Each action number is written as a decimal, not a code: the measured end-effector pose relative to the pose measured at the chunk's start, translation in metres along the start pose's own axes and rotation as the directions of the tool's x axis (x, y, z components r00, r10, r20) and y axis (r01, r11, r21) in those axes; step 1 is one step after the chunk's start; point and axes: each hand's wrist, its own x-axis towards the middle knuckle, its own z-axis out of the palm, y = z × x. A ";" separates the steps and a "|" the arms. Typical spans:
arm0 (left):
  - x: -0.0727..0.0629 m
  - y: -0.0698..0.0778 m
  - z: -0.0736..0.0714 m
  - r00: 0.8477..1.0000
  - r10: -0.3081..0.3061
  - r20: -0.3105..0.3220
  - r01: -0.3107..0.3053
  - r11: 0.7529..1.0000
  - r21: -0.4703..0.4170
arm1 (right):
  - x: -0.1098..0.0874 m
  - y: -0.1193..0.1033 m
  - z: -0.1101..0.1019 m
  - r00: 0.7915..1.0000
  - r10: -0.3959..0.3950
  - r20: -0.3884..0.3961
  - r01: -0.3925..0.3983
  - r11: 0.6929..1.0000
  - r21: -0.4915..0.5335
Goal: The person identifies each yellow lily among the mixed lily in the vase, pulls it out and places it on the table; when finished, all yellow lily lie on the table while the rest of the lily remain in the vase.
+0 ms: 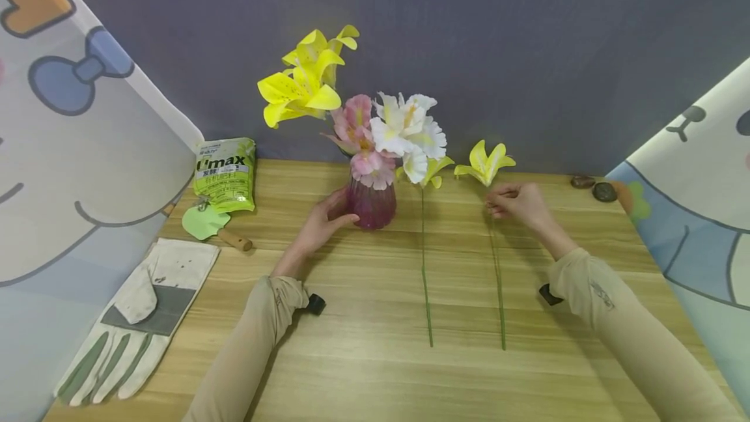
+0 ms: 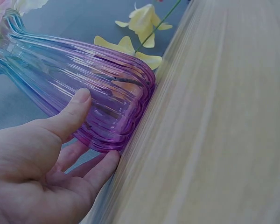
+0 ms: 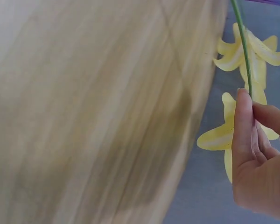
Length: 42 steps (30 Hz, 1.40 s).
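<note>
A ribbed glass vase (image 1: 373,207), purple at the base and bluish at the neck in the left wrist view, stands upright on the wooden table. My left hand (image 1: 319,223) holds its lower side, thumb in front and fingers around the base (image 2: 116,126). Several yellow lilies (image 1: 305,86), pink flowers (image 1: 359,126) and white flowers (image 1: 407,126) rise above the vase. My right hand (image 1: 518,204) pinches the green stem of a yellow lily (image 1: 485,161) just below the bloom. Left of it is another long-stemmed yellow lily (image 1: 424,266), its bloom partly hidden by the white flowers.
On the left are a green fertilizer bag (image 1: 225,174), a small green trowel (image 1: 205,221) with a wooden handle, and a grey-white work glove (image 1: 140,318). Two dark stones (image 1: 604,192) sit at the back right. A grey wall (image 1: 527,51) borders the table's back edge (image 1: 293,163).
</note>
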 end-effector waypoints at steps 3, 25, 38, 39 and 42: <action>0.000 0.005 0.002 1.000 -0.010 0.008 0.010 1.000 0.000 | 0.004 0.006 0.002 1.000 -0.002 0.011 0.002 1.000 0.000; 0.002 0.006 0.007 1.000 -0.004 0.015 0.004 1.000 0.013 | -0.008 -0.015 -0.002 0.953 -0.288 -0.089 0.236 0.896 -0.375; 0.002 -0.001 0.000 1.000 0.026 0.007 -0.026 0.999 -0.038 | -0.081 -0.221 0.094 0.760 -0.650 0.017 0.613 0.725 0.313; 0.002 -0.001 -0.001 1.000 0.026 0.008 -0.025 0.999 -0.042 | -0.081 -0.228 0.104 0.760 -0.648 0.050 0.608 0.735 0.301; 0.002 -0.003 -0.002 1.000 0.023 0.007 -0.022 0.998 -0.052 | -0.072 -0.239 0.133 0.771 -0.621 0.140 0.596 0.782 0.183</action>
